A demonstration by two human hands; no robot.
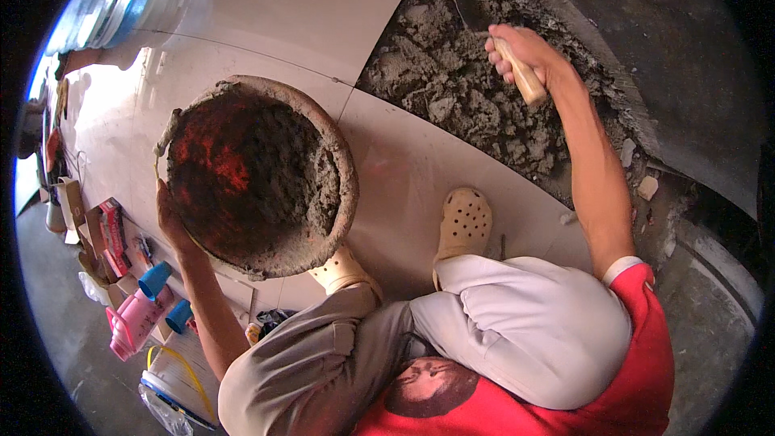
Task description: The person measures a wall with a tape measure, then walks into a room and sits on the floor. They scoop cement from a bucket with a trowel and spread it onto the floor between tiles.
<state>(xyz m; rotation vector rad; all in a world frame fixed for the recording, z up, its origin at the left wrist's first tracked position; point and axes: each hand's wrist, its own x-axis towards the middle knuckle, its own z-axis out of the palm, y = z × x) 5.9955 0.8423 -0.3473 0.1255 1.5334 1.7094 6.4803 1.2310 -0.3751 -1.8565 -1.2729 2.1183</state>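
Note:
My right hand [526, 50] is closed round the wooden handle of a trowel [517, 69], whose dark blade points to the far left over the mortar. Rough, lumpy grey mortar [452, 73] fills the untiled patch below it. At the left, a round basin [343, 163] is tilted, its rim caked with mortar. Inside lies more wet mortar [278, 169], and reddish patches show on the basin's inner left part. My left hand [168, 211] grips the basin's left edge, with most of its fingers hidden behind it.
Pale floor tiles [395, 145] border the mortar patch. My cream clogs [466, 222] rest on them. Leftward stand a pink flask [139, 323], blue cups [155, 280], a lidded bucket [178, 387] and boxes [113, 234]. Broken chips [647, 187] lie by the right edge.

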